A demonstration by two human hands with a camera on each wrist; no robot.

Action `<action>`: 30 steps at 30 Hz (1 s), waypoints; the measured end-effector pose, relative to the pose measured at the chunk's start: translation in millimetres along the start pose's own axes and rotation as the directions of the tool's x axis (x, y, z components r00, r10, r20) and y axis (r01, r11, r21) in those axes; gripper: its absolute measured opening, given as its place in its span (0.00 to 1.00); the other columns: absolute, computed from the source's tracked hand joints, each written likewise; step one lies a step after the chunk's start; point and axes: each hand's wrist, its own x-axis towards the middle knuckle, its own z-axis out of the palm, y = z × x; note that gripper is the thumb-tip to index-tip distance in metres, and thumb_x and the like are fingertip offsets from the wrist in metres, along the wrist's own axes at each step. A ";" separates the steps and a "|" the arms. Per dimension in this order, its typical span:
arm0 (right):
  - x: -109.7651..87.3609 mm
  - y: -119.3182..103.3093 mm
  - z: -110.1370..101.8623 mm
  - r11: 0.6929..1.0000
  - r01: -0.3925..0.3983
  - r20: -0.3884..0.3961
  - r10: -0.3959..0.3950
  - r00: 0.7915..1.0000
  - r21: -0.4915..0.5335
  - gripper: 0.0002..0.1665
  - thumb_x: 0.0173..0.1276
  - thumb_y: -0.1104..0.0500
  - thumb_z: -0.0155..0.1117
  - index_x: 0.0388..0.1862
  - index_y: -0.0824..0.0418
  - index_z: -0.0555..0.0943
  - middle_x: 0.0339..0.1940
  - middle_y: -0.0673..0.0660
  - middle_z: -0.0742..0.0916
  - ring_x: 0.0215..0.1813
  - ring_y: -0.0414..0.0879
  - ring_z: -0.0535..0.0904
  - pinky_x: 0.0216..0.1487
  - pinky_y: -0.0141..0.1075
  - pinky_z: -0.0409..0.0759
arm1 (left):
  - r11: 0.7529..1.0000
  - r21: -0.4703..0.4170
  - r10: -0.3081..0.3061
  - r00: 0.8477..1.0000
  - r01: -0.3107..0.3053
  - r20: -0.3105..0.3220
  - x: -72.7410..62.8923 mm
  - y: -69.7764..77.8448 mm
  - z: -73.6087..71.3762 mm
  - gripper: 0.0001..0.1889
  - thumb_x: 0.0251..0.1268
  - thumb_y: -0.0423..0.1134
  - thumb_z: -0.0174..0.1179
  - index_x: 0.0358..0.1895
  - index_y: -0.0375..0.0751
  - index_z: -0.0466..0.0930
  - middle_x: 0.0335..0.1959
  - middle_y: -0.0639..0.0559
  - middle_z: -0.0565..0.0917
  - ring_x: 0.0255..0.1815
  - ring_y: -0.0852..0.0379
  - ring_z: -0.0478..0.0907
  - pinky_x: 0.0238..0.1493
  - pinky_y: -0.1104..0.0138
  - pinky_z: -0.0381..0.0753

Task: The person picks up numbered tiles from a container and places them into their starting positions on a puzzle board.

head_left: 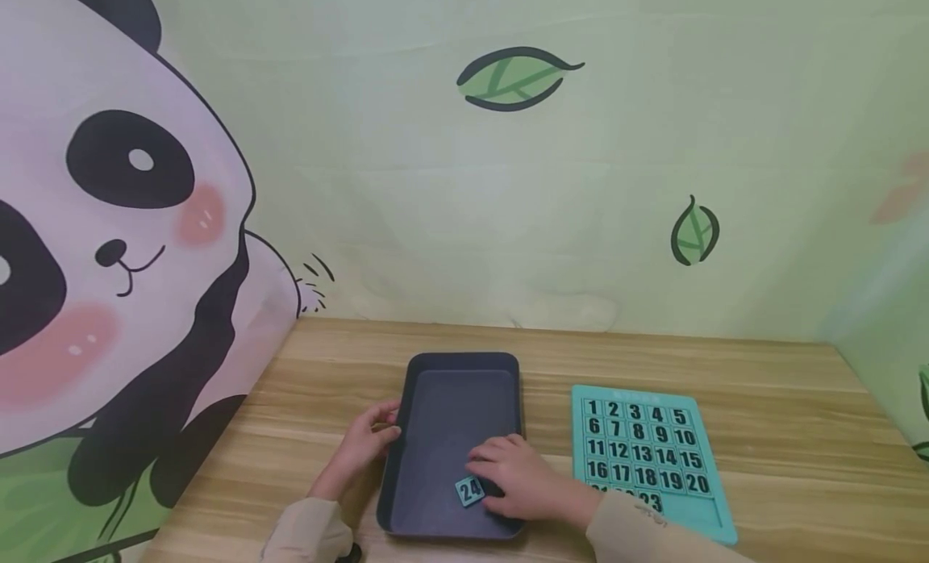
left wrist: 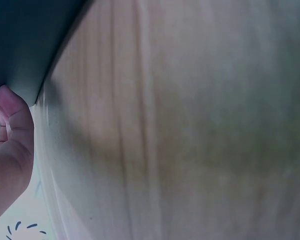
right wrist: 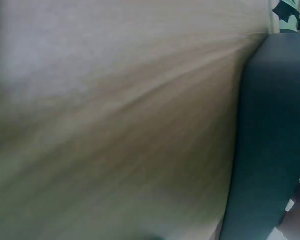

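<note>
A shallow dark tray (head_left: 459, 402) lies on the wooden table. Inside it, near the front right, is one small teal tile (head_left: 469, 490) marked 24. My right hand (head_left: 524, 478) reaches over the tray's right rim, fingers spread beside the tile; whether they grip it cannot be made out. At the tray's left side, my left hand (head_left: 366, 440) has its thumb and fingertips against the outer wall; the left wrist view shows the left hand (left wrist: 12, 145) at that wall. Right of the tray lies a teal number board (head_left: 581, 434) with numbered tiles in rows, its front-left part hidden by my right sleeve.
The wooden table top (head_left: 798, 434) extends to the right and behind the tray. A pale green backdrop (head_left: 406, 184) with a panda and leaves stands at the back. In the right wrist view, the tray's outer wall (right wrist: 270, 125) runs down the right.
</note>
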 end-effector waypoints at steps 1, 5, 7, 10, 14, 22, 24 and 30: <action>0.9 -0.8 1.0 1.000 0.005 0.011 -0.005 1.000 -0.015 0.25 0.55 0.47 0.59 0.52 0.54 0.76 0.52 0.49 0.78 0.55 0.44 0.70 0.52 0.42 0.67 | 1.000 0.000 0.000 1.000 0.000 0.001 -0.2 0.2 0.1 0.22 0.54 0.23 0.51 0.55 0.33 0.69 0.42 0.40 0.72 0.40 0.54 0.74 0.28 0.64 0.76; 3.0 -3.3 3.2 0.998 0.016 0.031 -0.014 0.999 -0.055 0.23 0.56 0.46 0.59 0.50 0.52 0.77 0.49 0.46 0.80 0.53 0.42 0.71 0.51 0.41 0.66 | 1.000 -0.001 -0.002 1.000 0.002 0.003 -0.6 0.3 0.6 0.22 0.54 0.23 0.51 0.56 0.33 0.68 0.42 0.41 0.72 0.40 0.55 0.74 0.28 0.64 0.76; 2.9 -3.9 4.0 0.998 0.016 0.025 -0.015 1.000 -0.058 0.22 0.55 0.46 0.59 0.48 0.52 0.78 0.46 0.46 0.81 0.51 0.42 0.71 0.51 0.41 0.65 | 1.000 -0.007 -0.003 1.000 0.003 0.002 -0.3 0.5 0.7 0.23 0.54 0.23 0.51 0.56 0.33 0.68 0.42 0.41 0.72 0.40 0.55 0.74 0.29 0.64 0.76; 2.9 -3.8 5.1 0.998 0.019 0.012 -0.018 1.000 -0.063 0.20 0.54 0.47 0.60 0.45 0.51 0.79 0.42 0.45 0.82 0.48 0.41 0.72 0.50 0.41 0.65 | 1.000 -0.017 -0.006 1.000 0.006 0.002 0.3 0.9 0.8 0.23 0.54 0.23 0.50 0.57 0.33 0.67 0.42 0.40 0.71 0.40 0.55 0.74 0.29 0.64 0.77; 3.9 -3.6 7.6 0.998 0.004 -0.001 -0.004 1.000 -0.057 0.18 0.54 0.47 0.60 0.43 0.51 0.80 0.40 0.45 0.82 0.46 0.41 0.72 0.49 0.41 0.64 | 1.000 -0.015 -0.006 1.000 0.006 -0.003 0.1 1.8 1.0 0.23 0.54 0.23 0.50 0.56 0.33 0.68 0.42 0.41 0.72 0.39 0.55 0.74 0.29 0.64 0.76; 8.5 -7.0 12.3 0.995 -0.083 0.001 0.083 0.997 -0.050 0.17 0.53 0.44 0.61 0.40 0.48 0.81 0.37 0.42 0.82 0.43 0.38 0.71 0.48 0.39 0.64 | 1.000 0.001 -0.004 1.000 0.004 -0.002 -1.8 2.6 0.8 0.23 0.54 0.23 0.50 0.56 0.32 0.68 0.41 0.41 0.71 0.37 0.57 0.73 0.28 0.65 0.76; 8.6 -8.0 11.8 0.994 -0.095 -0.012 0.094 0.995 -0.047 0.17 0.52 0.44 0.61 0.40 0.48 0.81 0.36 0.42 0.82 0.42 0.38 0.71 0.47 0.39 0.64 | 1.000 -0.007 -0.008 1.000 0.008 -0.002 -1.8 3.1 0.8 0.23 0.54 0.23 0.51 0.56 0.33 0.68 0.42 0.41 0.71 0.37 0.57 0.73 0.29 0.65 0.76; 5.6 -7.2 11.3 0.996 -0.092 -0.075 0.093 0.993 0.017 0.17 0.50 0.45 0.63 0.38 0.49 0.82 0.34 0.43 0.81 0.40 0.38 0.71 0.45 0.37 0.65 | 1.000 -0.007 0.002 1.000 -0.002 0.005 -2.8 4.4 1.0 0.22 0.54 0.23 0.50 0.56 0.31 0.67 0.42 0.40 0.71 0.38 0.56 0.73 0.28 0.64 0.76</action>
